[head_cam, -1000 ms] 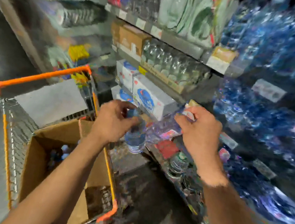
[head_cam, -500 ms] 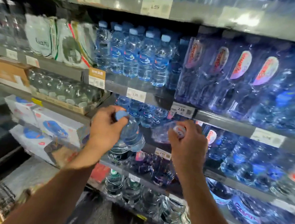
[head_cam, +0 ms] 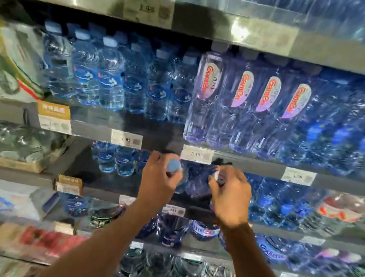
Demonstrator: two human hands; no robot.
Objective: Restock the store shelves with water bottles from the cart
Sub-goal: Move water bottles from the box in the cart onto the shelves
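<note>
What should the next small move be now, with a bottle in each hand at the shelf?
Probably push both bottles forward into the dark gap on that shelf. The left hand grips a blue-capped bottle, the right hand grips another bottle, both at the shelf's front edge.

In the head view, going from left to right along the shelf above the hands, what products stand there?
White multipack bags → light-blue-capped water bottles → tall bottles with pink oval labels → bottles with dark blue labels.
</note>
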